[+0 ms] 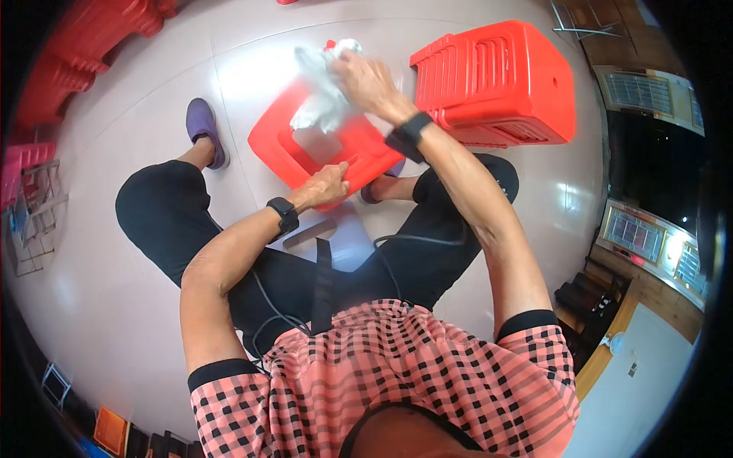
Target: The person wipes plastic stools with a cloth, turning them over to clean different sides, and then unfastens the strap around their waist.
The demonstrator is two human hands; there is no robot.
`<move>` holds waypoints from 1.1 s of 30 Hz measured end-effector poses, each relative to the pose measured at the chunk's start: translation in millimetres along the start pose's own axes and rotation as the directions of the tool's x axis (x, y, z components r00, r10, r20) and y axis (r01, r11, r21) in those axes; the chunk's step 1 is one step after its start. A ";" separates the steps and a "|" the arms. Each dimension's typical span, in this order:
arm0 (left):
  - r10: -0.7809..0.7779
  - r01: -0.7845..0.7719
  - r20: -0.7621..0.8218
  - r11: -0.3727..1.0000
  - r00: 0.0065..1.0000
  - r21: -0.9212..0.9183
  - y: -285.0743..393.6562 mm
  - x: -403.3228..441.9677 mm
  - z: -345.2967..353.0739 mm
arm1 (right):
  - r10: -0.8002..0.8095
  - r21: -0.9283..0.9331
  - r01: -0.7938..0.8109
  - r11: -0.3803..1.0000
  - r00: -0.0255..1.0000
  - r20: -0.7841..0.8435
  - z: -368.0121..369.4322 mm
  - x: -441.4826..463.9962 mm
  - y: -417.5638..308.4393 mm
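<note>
A red plastic stool (pixel 269 131) is tilted on the floor between my feet. My left hand (pixel 328 185) is closed on its near edge. My right hand (pixel 369 82) grips a white cloth (pixel 322 103) over the stool's far side. The cloth is blurred by motion, and it hides part of the stool. To the right of my right hand stands a stack of red plastic stools (pixel 496 80).
More red plastic stools (pixel 84 46) stand at the upper left. A metal-framed rack (pixel 34 214) is at the left edge. On the right are a white-topped table (pixel 637 382) and dark furniture (pixel 588 298). Cords hang across my lap.
</note>
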State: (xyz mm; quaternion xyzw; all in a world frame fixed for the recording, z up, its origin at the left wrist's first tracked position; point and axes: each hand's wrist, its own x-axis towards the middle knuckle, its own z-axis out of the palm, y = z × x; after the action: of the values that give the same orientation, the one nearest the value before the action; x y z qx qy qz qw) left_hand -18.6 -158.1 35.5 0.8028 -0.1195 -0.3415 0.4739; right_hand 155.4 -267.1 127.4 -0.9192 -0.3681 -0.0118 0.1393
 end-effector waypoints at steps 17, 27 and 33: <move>-0.031 0.035 -0.597 0.999 0.802 -0.005 -90.7 52.8 -127.4 | 0.367 0.032 -0.381 0.924 0.908 0.204 -9.0 -139.2 2.2; -0.240 0.063 -0.113 0.621 0.964 -0.781 -24.0 29.2 -129.7 | 0.669 0.560 -0.549 0.620 0.743 -0.013 -2.6 -152.3 15.7; -0.306 0.053 -0.100 0.454 0.947 -0.889 -25.2 36.1 -115.6 | 0.730 0.689 -0.371 0.623 0.592 -0.342 -26.4 -130.9 18.0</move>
State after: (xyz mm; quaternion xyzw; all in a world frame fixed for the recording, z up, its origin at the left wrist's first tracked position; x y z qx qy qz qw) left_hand 81.2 -85.0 35.3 0.4897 0.2178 -0.3004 0.7890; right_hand 74.4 -374.7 132.1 -0.8527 0.0287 -0.1468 0.5005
